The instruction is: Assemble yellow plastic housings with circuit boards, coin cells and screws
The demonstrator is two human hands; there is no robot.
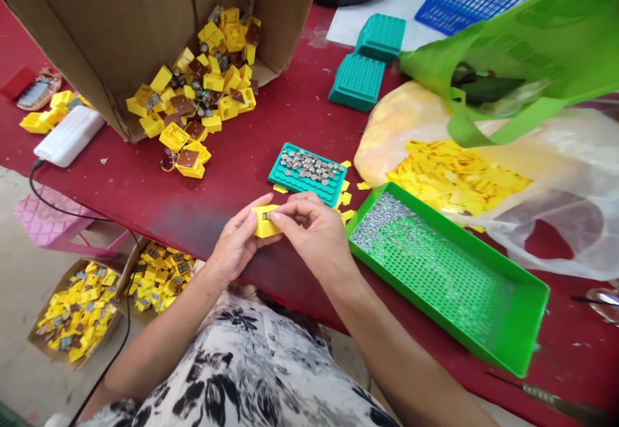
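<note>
My left hand [238, 241] is closed around a small yellow plastic case [262, 227], held just above the table's near edge. A dark opening shows in the case's upper face. At that opening my right hand [312, 227] pinches with thumb and forefinger, a small silvery piece [269, 216] between them; its kind is too small to make out. Just beyond both hands lies a teal ribbed tray [280, 176] bearing many loose silver button cells [309, 166]. Flat yellow plastic pieces [345, 198] are scattered along the tray's right side.
A green tray [449, 311] with small metal screws [380, 217] stands at right. Behind it, a plastic bag [570, 175] holds yellow pieces. A tipped cardboard box [145, 14] spills yellow cases with wires. A white power bank [70, 135] with a cable lies left; filled cartons [77, 356] stand below.
</note>
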